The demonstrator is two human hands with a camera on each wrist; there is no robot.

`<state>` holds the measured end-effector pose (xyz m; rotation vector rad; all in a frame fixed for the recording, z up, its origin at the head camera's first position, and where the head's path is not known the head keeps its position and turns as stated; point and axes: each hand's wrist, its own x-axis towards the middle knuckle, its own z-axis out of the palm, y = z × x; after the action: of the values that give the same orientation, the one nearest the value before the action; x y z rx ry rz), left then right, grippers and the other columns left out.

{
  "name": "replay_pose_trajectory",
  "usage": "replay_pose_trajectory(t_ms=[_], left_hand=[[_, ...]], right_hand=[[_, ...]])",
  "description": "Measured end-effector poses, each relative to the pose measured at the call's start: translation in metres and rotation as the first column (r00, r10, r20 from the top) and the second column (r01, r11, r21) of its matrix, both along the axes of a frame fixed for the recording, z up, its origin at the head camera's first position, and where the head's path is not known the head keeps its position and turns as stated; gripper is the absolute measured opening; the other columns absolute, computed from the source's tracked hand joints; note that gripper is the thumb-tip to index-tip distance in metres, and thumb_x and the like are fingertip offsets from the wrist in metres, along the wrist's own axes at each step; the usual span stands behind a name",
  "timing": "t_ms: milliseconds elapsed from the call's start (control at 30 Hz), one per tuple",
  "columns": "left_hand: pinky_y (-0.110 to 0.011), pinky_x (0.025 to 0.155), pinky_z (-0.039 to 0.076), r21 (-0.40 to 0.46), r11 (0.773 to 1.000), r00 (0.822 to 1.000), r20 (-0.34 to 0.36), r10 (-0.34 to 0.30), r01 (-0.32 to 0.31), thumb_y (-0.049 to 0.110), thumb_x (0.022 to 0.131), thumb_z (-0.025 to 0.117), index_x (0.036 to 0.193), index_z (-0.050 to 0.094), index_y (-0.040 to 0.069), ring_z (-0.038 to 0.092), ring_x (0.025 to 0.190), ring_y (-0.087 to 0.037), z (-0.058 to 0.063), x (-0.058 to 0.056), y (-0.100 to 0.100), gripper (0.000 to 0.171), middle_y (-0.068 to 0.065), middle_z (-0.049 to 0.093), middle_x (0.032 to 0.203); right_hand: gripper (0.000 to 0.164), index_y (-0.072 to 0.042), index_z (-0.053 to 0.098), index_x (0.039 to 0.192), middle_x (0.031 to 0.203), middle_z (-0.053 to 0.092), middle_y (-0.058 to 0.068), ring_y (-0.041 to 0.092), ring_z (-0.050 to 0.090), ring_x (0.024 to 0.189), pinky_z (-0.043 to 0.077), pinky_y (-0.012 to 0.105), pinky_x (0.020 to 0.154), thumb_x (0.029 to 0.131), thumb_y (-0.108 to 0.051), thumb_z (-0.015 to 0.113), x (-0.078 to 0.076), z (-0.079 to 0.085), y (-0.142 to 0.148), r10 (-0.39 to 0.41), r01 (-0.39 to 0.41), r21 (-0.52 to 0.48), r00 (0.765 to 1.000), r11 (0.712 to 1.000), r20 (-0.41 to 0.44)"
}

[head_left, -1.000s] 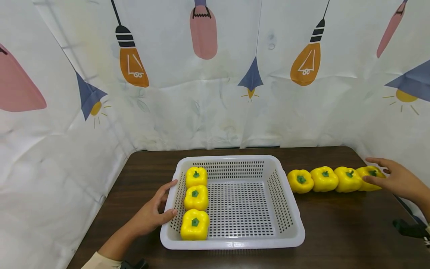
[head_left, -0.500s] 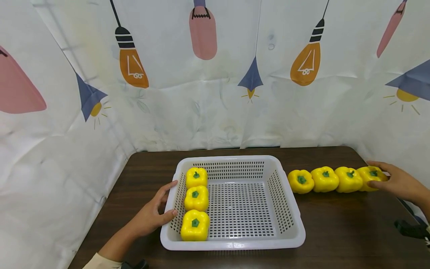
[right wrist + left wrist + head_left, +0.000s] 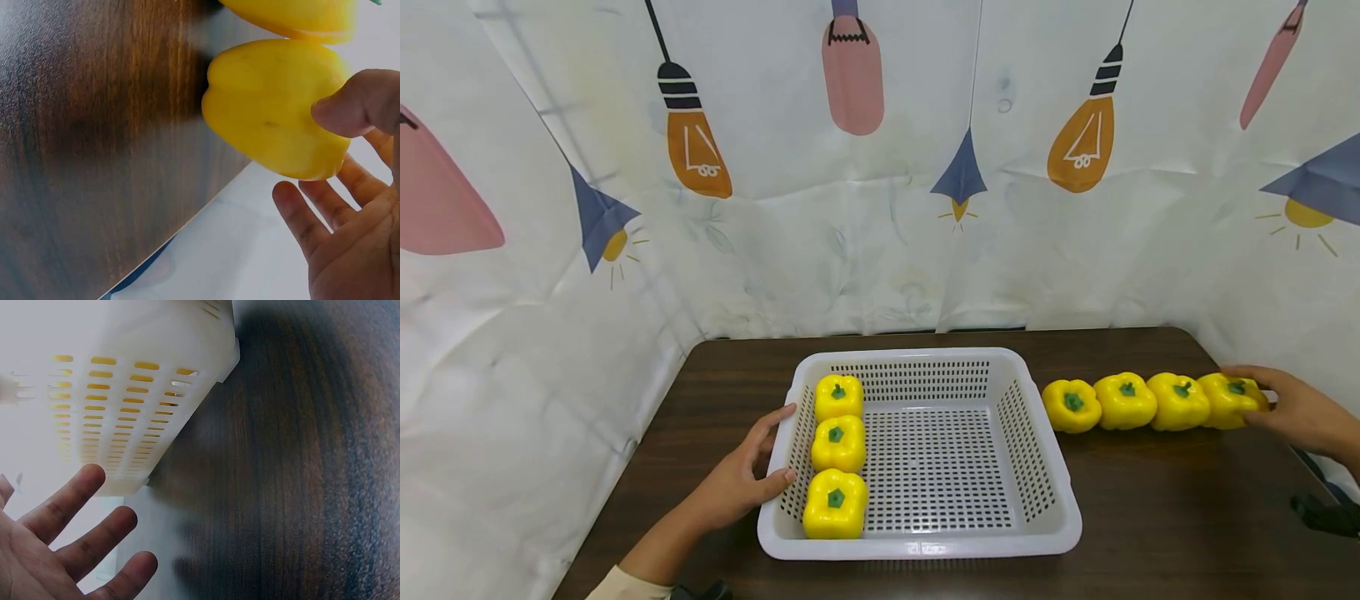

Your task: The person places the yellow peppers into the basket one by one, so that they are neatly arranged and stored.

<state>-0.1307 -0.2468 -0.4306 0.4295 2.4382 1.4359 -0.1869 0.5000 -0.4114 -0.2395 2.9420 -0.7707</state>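
Observation:
In the head view, a white plastic basket (image 3: 940, 546) stands on the table. Three yellow bell peppers (image 3: 837, 443) line its left side. My left hand (image 3: 741, 475) rests at the basket's left rim, thumb and index finger touching it; in the left wrist view the other fingers (image 3: 100, 537) stretch out beside the slotted wall. To the right, several yellow bell peppers form a row on the table. My right hand (image 3: 1303, 412) holds the rightmost pepper (image 3: 1228, 402) between thumb and fingers. In the right wrist view the thumb (image 3: 350, 106) lies against this pepper, index fingertip hidden behind it.
The other peppers in the row (image 3: 1125, 400) stand side by side, the leftmost close to the basket's right wall. The dark wooden table (image 3: 1180, 517) ends near my right hand. A white printed sheet (image 3: 880, 250) hangs behind and on both sides.
My right thumb has slid right along the rightmost pepper, and more of the pepper shows. That pepper has shifted slightly right. My left hand and the basket stay put.

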Motion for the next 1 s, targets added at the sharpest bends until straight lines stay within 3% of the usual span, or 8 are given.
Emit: replay_pose_trajectory(t_ms=[233,400,567,633,733,833,933,1000], left_hand=[[-0.035,0.069,0.063,-0.01,1.0,1.0,0.002,0.001,-0.001,0.025,0.096,0.068,0.161,0.014,0.027,0.068,0.105,-0.032,-0.001,0.0,-0.001,0.085,-0.028,0.049,0.144],[-0.035,0.069,0.063,-0.019,1.0,1.0,-0.001,0.006,-0.006,0.026,0.096,0.068,0.161,0.014,0.027,0.068,0.105,-0.032,-0.002,0.001,-0.001,0.085,-0.028,0.051,0.142],[-0.035,0.071,0.063,-0.028,1.0,1.0,0.004,0.009,-0.009,0.027,0.096,0.069,0.161,0.014,0.027,0.068,0.105,-0.031,0.001,0.002,0.0,0.085,-0.028,0.051,0.142],[-0.035,0.071,0.063,-0.034,0.999,1.0,0.008,0.013,-0.013,0.029,0.095,0.069,0.161,0.014,0.027,0.068,0.104,-0.03,0.001,0.002,0.0,0.086,-0.028,0.051,0.142],[-0.035,0.07,0.063,-0.031,0.999,1.0,0.011,0.014,-0.013,0.029,0.095,0.069,0.161,0.013,0.027,0.069,0.103,-0.029,0.001,0.002,0.0,0.086,-0.028,0.05,0.143],[-0.035,0.07,0.063,-0.025,1.0,1.0,0.011,0.009,-0.008,0.029,0.095,0.069,0.161,0.013,0.028,0.07,0.101,-0.028,0.001,0.002,0.0,0.086,-0.028,0.049,0.144],[-0.035,0.07,0.063,-0.02,1.0,1.0,0.009,0.005,-0.005,0.028,0.095,0.069,0.161,0.013,0.028,0.07,0.101,-0.027,0.001,0.001,0.0,0.086,-0.028,0.048,0.145],[-0.035,0.07,0.063,-0.018,1.0,1.0,0.009,0.006,-0.006,0.028,0.095,0.069,0.161,0.013,0.028,0.07,0.101,-0.027,0.0,0.002,0.0,0.086,-0.027,0.049,0.145]], right_hand=[[0.07,0.023,0.031,0.144,0.136,0.031,0.049,0.062,0.05,0.106,0.056,0.033,0.064,0.085,0.007,0.064,-0.001,-0.002,0.006,-0.025,0.025,0.016,0.999,1.0,0.023],[0.069,0.024,0.034,0.141,0.132,0.031,0.05,0.062,0.053,0.101,0.059,0.039,0.064,0.083,0.005,0.066,-0.002,0.001,0.01,-0.045,0.044,0.024,0.999,0.999,0.023],[0.06,0.025,0.039,0.135,0.125,0.037,0.049,0.064,0.05,0.099,0.059,0.05,0.063,0.084,0.011,0.067,0.001,0.008,0.007,-0.045,0.047,0.02,0.995,0.999,-0.094],[0.057,0.026,0.041,0.133,0.123,0.04,0.048,0.063,0.051,0.097,0.058,0.045,0.06,0.085,0.012,0.068,0.001,0.012,0.007,-0.038,0.041,0.019,0.989,0.999,-0.14],[0.057,0.025,0.043,0.131,0.122,0.042,0.048,0.059,0.052,0.093,0.053,0.028,0.057,0.085,0.01,0.071,0.0,0.018,0.009,-0.041,0.046,0.022,0.983,0.999,-0.179],[0.057,0.024,0.046,0.13,0.122,0.044,0.046,0.042,0.056,0.09,0.046,0.018,0.057,0.082,0.009,0.074,-0.001,0.025,0.01,-0.052,0.057,0.013,0.973,0.998,-0.225],[0.058,0.023,0.048,0.13,0.121,0.045,0.045,0.038,0.058,0.087,0.044,0.016,0.056,0.081,0.01,0.076,-0.003,0.033,0.007,-0.059,0.06,-0.008,0.963,0.998,-0.263],[0.058,0.023,0.047,0.13,0.12,0.046,0.044,0.028,0.06,0.084,0.045,0.017,0.055,0.081,0.01,0.075,-0.005,0.038,0.003,-0.059,0.057,-0.014,0.959,0.998,-0.276]])
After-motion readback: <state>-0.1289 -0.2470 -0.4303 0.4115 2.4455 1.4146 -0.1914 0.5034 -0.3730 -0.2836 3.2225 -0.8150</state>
